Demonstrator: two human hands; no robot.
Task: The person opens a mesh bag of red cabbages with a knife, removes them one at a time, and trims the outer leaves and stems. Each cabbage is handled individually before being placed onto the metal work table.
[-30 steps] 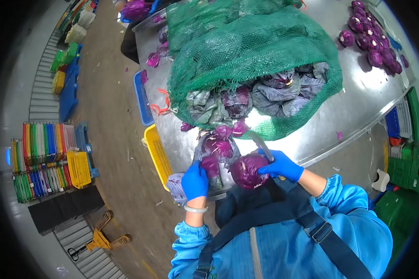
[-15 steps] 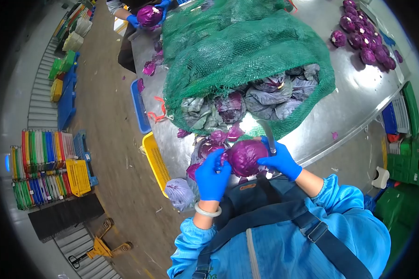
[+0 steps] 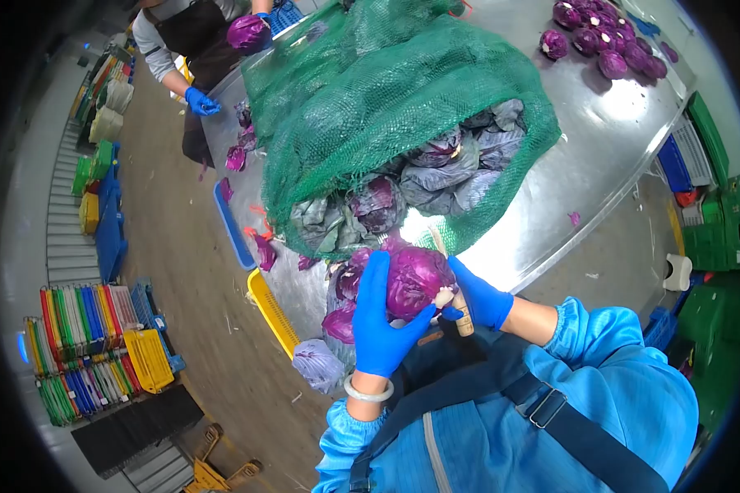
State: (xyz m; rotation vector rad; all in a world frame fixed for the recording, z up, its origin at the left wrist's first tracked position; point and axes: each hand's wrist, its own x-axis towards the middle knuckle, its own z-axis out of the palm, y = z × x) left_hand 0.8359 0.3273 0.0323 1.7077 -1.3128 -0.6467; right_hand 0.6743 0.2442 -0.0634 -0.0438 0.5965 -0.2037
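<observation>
My left hand (image 3: 384, 322), in a blue glove, is wrapped round the left side and underside of a peeled red cabbage (image 3: 415, 279). Its pale cut stem faces down and to the right. In my gloved right hand (image 3: 483, 297) is a knife (image 3: 464, 317) with a wooden handle, held against the cabbage's right side; much of its blade is hidden or hard to see. Loose purple leaves (image 3: 339, 324) lie to the left of the cabbage. Just beyond, a green mesh sack (image 3: 395, 107) lies open toward me, with unpeeled red cabbages (image 3: 376, 203) in its mouth.
Peeled cabbages (image 3: 612, 41) are heaped at the metal table's (image 3: 584, 156) far right. A yellow basket (image 3: 273, 312) and blue crate (image 3: 234, 226) stand along the left edge. Across the table, a co-worker's gloved hand (image 3: 201, 102) hangs near another cabbage (image 3: 248, 34).
My left hand has gone from pinching at a leaf to gripping the cabbage, which has turned so its stem shows. The knife has swung handle-down. One co-worker hand has left their cabbage.
</observation>
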